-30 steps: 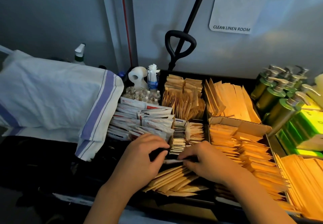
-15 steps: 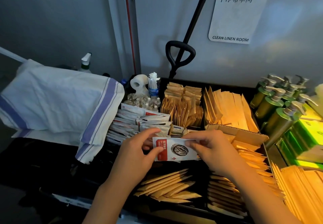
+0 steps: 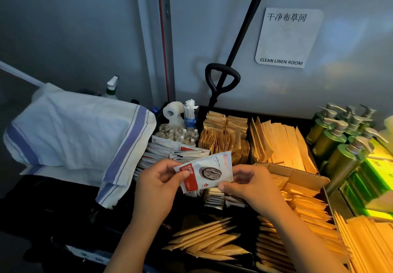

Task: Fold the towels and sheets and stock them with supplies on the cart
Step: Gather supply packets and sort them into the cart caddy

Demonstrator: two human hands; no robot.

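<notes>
At the far left a white towel [image 3: 78, 132] with blue stripes lies folded over the dark end of the cart, its striped edge hanging down beside the supply tray [image 3: 319, 189]. Behind it stands a spray bottle [image 3: 112, 86] against the grey wall. Just right of the towel, a row of white and red sachets [image 3: 170, 153] stands on edge in the tray's left compartment, with small clear bottles [image 3: 180, 133] and a roll of white paper [image 3: 173, 111] behind them.

The left hand [image 3: 158, 184] pinches the left edge of a white coffee sachet [image 3: 205, 171], thumb on its red panel and fingers curled behind it. The sachet, printed with a coffee bean, is held tilted above the middle of the tray, clear of the stacks below. The right hand [image 3: 248, 184] pinches the sachet's lower right edge between thumb and curled fingers.

Below the hands a fan of long kraft paper packets [image 3: 204, 240] lies flat in the near compartment. Behind the sachet, small brown packets [image 3: 223, 136] stand upright, and to their right taller kraft sleeves [image 3: 278, 143] lean together. A black looped handle [image 3: 222, 79] rises behind the tray, and a sign [image 3: 287, 38] on the wall reads "CLEAN LINEN ROOM". An open cardboard box [image 3: 297, 174] of kraft packets sits right of the right hand. At the far right, green pump bottles [image 3: 340, 140] cluster beside the tray.
</notes>
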